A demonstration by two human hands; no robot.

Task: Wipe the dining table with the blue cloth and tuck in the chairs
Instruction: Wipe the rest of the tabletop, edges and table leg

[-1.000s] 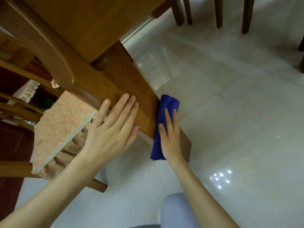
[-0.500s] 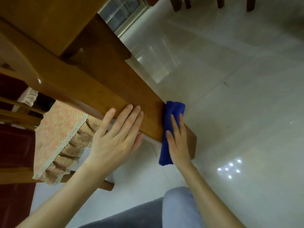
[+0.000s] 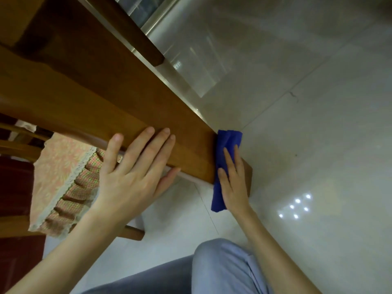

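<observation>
A thick wooden table leg (image 3: 131, 107) slants down from the upper left to the floor. The folded blue cloth (image 3: 228, 141) lies against its right face near the foot. My right hand (image 3: 234, 181) presses the cloth flat onto the wood with straight fingers. My left hand (image 3: 135, 172) rests flat on the near face of the leg, fingers straight, thumb under the lower edge. A wooden chair (image 3: 23, 145) with a pink floral seat cushion (image 3: 63, 179) stands at the left, behind the leg.
Glossy pale floor tiles (image 3: 307, 134) fill the right half. A second wooden leg (image 3: 135, 37) and a metal door track (image 3: 161, 15) lie beyond. My knee in grey trousers (image 3: 222, 270) is at the bottom. A dark red surface (image 3: 14, 187) is at the far left.
The view has moved closer and lower along the leg. Both hands keep their places on the wood; the right hand and cloth sit slightly lower toward the foot.
</observation>
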